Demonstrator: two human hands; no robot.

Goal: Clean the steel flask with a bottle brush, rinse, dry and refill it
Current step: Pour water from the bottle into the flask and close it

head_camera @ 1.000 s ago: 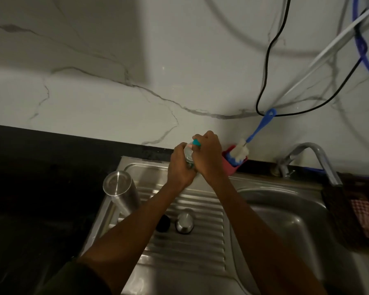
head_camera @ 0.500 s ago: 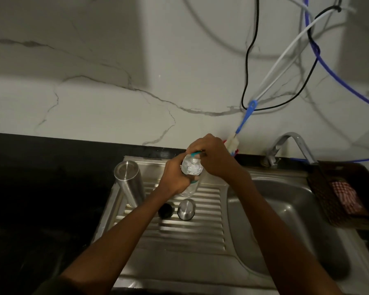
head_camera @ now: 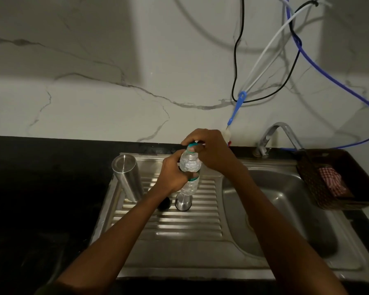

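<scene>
Standing over the sink (head_camera: pixel 285 188), I am gripping a plastic bottle (head_camera: pixel 189 169) in my left hand (head_camera: pixel 172 175) while my right hand (head_camera: pixel 209 152) is pinching its teal cap (head_camera: pixel 192 145). A basket (head_camera: pixel 320 188) is sitting right of the basin, and a brush (head_camera: pixel 235 109) is leaning on the wall behind. My flask (head_camera: pixel 127 177) is standing upside down on the drainboard (head_camera: pixel 179 222), just left of my left hand, with its lid (head_camera: pixel 183 202) lying below the bottle.

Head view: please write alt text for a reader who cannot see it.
Over a steel sink's drainboard, the left hand grips a clear plastic bottle while the right hand pinches its teal cap. A steel flask stands on the drainboard to the left.
</scene>
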